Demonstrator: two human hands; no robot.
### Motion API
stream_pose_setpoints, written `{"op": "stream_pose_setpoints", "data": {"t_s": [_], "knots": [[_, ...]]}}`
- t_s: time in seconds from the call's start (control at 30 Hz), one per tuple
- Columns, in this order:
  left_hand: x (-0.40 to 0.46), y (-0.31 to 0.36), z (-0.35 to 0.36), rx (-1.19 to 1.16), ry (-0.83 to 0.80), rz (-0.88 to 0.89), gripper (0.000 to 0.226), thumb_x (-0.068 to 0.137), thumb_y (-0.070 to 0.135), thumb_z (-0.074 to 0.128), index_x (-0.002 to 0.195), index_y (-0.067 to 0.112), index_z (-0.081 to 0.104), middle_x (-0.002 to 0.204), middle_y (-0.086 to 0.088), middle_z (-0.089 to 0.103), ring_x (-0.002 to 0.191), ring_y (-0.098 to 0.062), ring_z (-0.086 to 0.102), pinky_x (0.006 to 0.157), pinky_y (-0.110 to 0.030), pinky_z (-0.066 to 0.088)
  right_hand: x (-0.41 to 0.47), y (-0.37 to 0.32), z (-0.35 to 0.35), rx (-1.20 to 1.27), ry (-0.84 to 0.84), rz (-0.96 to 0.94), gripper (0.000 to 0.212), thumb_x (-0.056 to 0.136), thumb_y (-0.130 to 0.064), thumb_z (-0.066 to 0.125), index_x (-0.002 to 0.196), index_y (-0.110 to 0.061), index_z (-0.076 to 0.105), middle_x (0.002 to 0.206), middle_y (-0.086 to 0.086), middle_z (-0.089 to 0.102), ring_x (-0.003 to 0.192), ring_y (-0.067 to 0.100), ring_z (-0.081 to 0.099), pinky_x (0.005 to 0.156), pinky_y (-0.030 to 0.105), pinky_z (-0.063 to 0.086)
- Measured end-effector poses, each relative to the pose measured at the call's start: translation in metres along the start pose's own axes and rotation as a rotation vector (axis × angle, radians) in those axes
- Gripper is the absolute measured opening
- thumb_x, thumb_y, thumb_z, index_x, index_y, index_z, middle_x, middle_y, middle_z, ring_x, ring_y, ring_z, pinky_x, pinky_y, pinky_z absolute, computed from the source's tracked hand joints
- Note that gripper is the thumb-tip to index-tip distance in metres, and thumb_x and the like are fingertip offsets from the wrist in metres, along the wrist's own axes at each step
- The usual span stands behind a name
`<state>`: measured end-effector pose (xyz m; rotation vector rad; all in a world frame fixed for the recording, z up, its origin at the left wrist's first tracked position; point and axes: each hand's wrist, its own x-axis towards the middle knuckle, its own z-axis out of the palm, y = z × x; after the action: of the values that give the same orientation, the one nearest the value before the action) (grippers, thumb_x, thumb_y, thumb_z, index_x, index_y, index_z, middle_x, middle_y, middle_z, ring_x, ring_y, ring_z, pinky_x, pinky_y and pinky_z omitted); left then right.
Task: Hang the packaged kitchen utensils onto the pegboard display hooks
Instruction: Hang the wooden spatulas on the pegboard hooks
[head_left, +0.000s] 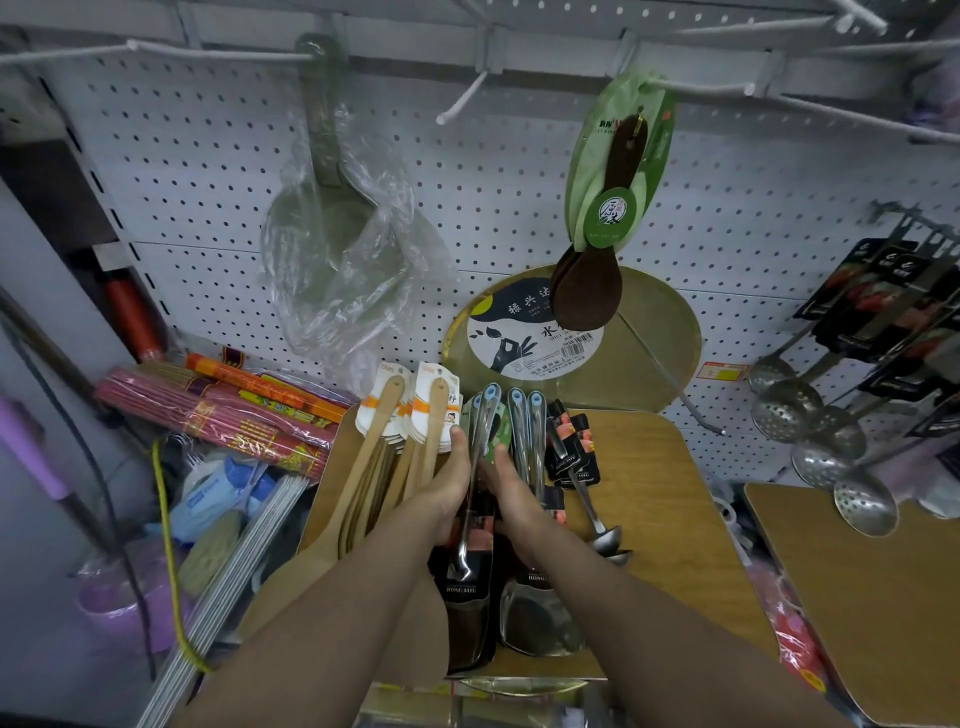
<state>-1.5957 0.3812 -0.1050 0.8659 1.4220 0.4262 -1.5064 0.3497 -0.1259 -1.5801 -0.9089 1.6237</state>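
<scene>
below, both hands, left (451, 486) and right (511, 488), grip packaged metal utensils (480, 441) on the wooden board (660, 499).

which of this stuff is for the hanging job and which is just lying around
For the job:
- wooden spatulas
- steel utensils
- empty hook
- left hand, right hand

Lying about:
- incense sticks
- round tray
- slotted ladles, already hung
- skewers

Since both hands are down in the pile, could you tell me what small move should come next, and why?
Probably lift the blue-tipped steel utensil, which left hand and right hand both hold, toward the empty white peg hook; it lies among the stacked packages on the wooden board.
</scene>
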Motion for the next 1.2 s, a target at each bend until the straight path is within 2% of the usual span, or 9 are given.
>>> {"op": "stream_pose_setpoints", "data": {"t_s": [0.17, 0.33, 0.47, 0.53, 0.63, 0.8, 0.9, 1.03, 1.2], "knots": [[0.020, -0.004, 0.003, 0.003, 0.038, -0.031, 0.100, 0.086, 0.085, 0.014, 0.156, 0.015, 0.028, 0.162, -0.016, 0.026, 0.150, -0.030, 0.023, 0.118, -0.048, 0.023, -0.003, -0.005, -0.009, -0.028, -0.039, -0.012, 0.068, 0.102, -0.063, 0.008, 0.157, -0.027, 0.029, 0.160, 0.004, 0.035, 0.148, 0.020, 0.030, 0.102, 0.031, 0.033], [0.016, -0.003, 0.009, -0.025, -0.018, -0.038, 0.096, 0.089, 0.083, 0.012, 0.157, 0.017, 0.028, 0.161, -0.016, 0.029, 0.149, -0.030, 0.025, 0.117, -0.048, 0.024, -0.006, -0.006, -0.018, -0.064, -0.061, -0.038, 0.066, 0.104, -0.058, 0.007, 0.157, -0.025, 0.027, 0.160, 0.005, 0.034, 0.146, 0.017, 0.031, 0.095, 0.026, 0.031], [0.022, -0.002, 0.015, -0.003, -0.014, -0.048, 0.105, 0.081, 0.090, 0.012, 0.157, 0.021, 0.028, 0.161, -0.015, 0.028, 0.149, -0.031, 0.024, 0.117, -0.051, 0.025, -0.010, -0.004, -0.026, -0.078, -0.113, -0.055, 0.063, 0.106, -0.054, 0.007, 0.156, -0.023, 0.030, 0.159, 0.005, 0.037, 0.120, 0.003, 0.039, 0.067, 0.002, 0.042], [0.024, -0.004, 0.018, 0.003, -0.019, -0.049, 0.112, 0.073, 0.096, 0.012, 0.158, 0.023, 0.026, 0.163, -0.014, 0.024, 0.150, -0.031, 0.022, 0.119, -0.054, 0.024, -0.010, -0.002, -0.030, -0.084, -0.128, -0.069, 0.062, 0.107, -0.052, 0.008, 0.156, -0.021, 0.031, 0.156, 0.006, 0.039, 0.107, -0.004, 0.047, 0.056, -0.001, 0.044], [0.020, -0.003, 0.025, 0.003, -0.052, -0.038, 0.114, 0.070, 0.098, 0.012, 0.158, 0.026, 0.025, 0.164, -0.013, 0.022, 0.151, -0.031, 0.020, 0.118, -0.057, 0.023, -0.010, 0.003, -0.037, -0.085, -0.119, -0.097, 0.062, 0.106, -0.053, 0.010, 0.154, -0.022, 0.035, 0.147, 0.001, 0.048, 0.084, -0.015, 0.054, 0.056, 0.001, 0.045], [0.018, -0.004, 0.037, 0.005, -0.101, -0.013, 0.138, 0.046, 0.109, 0.014, 0.156, 0.028, 0.029, 0.162, -0.012, 0.027, 0.149, -0.031, 0.024, 0.117, -0.058, 0.025, -0.010, 0.008, -0.049, -0.064, -0.064, -0.117, 0.062, 0.106, -0.053, 0.010, 0.152, -0.024, 0.039, 0.126, -0.014, 0.056, 0.087, -0.020, 0.055, 0.062, 0.002, 0.046], [0.014, -0.001, 0.045, 0.023, -0.107, -0.026, 0.121, 0.063, 0.103, 0.012, 0.158, 0.028, 0.023, 0.165, -0.011, 0.021, 0.151, -0.032, 0.019, 0.118, -0.060, 0.023, -0.013, 0.008, -0.057, -0.065, -0.042, -0.113, 0.062, 0.106, -0.055, 0.010, 0.152, -0.025, 0.039, 0.135, -0.011, 0.054, 0.097, -0.015, 0.052, 0.070, 0.008, 0.044], [0.011, 0.001, 0.054, 0.034, -0.126, -0.020, 0.110, 0.074, 0.095, 0.011, 0.159, 0.027, 0.019, 0.166, -0.011, 0.017, 0.152, -0.031, 0.016, 0.119, -0.058, 0.022, -0.021, 0.007, -0.065, -0.066, 0.005, -0.068, 0.062, 0.106, -0.055, 0.012, 0.152, -0.024, 0.038, 0.120, -0.012, 0.050, 0.082, -0.014, 0.052, 0.058, 0.005, 0.045], [0.016, 0.001, 0.068, 0.032, -0.139, -0.026, 0.107, 0.076, 0.093, 0.012, 0.159, 0.026, 0.023, 0.163, -0.012, 0.024, 0.149, -0.034, 0.024, 0.117, -0.057, 0.027, -0.025, 0.007, -0.077, -0.069, 0.084, -0.055, 0.061, 0.106, -0.054, 0.012, 0.150, -0.024, 0.041, 0.106, -0.018, 0.056, 0.077, -0.014, 0.057, 0.055, 0.003, 0.046]]}}
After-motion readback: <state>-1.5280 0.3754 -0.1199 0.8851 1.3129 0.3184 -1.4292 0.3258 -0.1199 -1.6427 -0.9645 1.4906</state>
